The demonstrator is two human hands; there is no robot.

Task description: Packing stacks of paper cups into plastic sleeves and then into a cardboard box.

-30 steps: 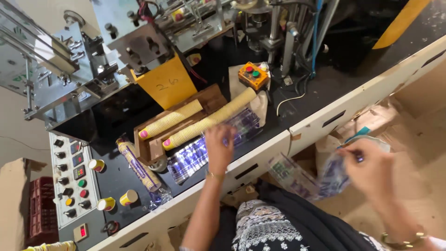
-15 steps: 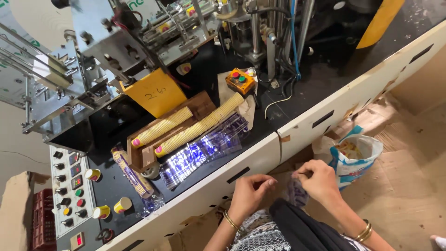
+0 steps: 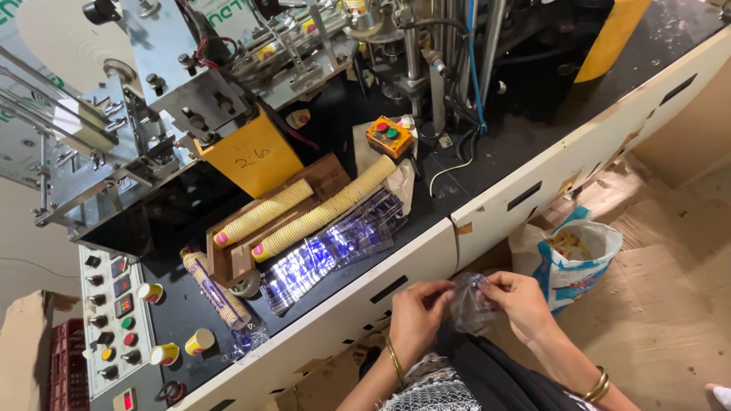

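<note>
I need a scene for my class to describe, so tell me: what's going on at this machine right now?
A person stands at a cup-making machine. Both hands, the left hand and the right hand, hold a clear plastic bag between them, below the machine's white edge. On the black top lie two long stacks of paper cups in a wooden tray, with more clear bags beside them.

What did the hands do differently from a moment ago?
The left hand drew back from the clear bags on the machine top and came down to meet the right hand, which swung in from the side. Both now pinch one clear plastic bag between them. The long stacks of paper cups, the sleeved stack and the blue-and-white sack stayed put.
</note>
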